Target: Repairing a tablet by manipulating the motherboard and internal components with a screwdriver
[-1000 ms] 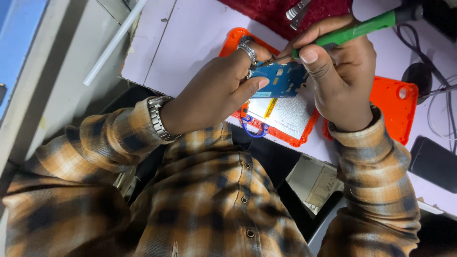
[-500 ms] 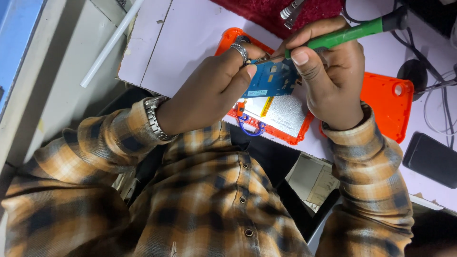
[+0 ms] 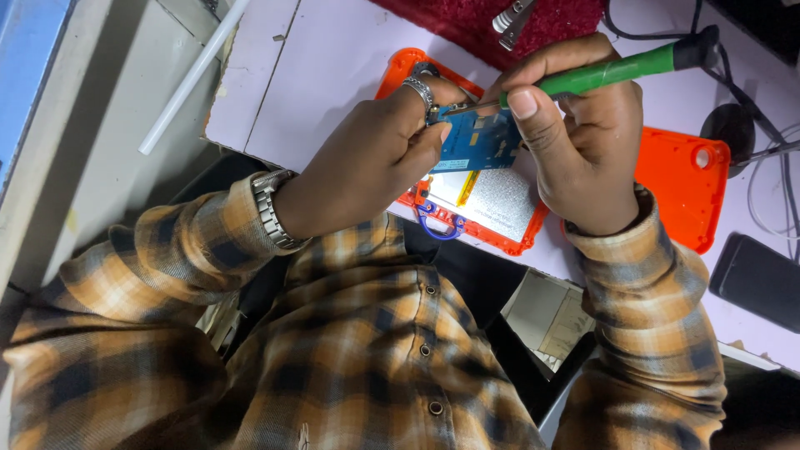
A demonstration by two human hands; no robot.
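- A blue circuit board [image 3: 479, 142] was held above the open orange device case [image 3: 500, 233], near the middle of the head view and over the pale counter [image 3: 333, 75].
- The left hand [image 3: 367, 167] was clamped on the board's 9 o'clock edge, thumb and fingers pinched together; a ring and a metal wristwatch [image 3: 271, 208] were worn on that arm.
- The right hand [image 3: 583, 158] was closed around a green-handled screwdriver [image 3: 600, 75], whose thin tip was laid against the board's upper edge, close to the left fingertips.
- The step in hand was judged to be the working of a fastener or clip on the board with the tool tip.
- A steady pinch on the board and fine, light pressure at the tip seemed called for next, so that slipping would be avoided.
- A second orange cover [image 3: 683, 192] lay at 3 o'clock of the hands, a dark phone [image 3: 758, 279] at 4 o'clock, and a red cloth [image 3: 500, 25] at 12 o'clock.
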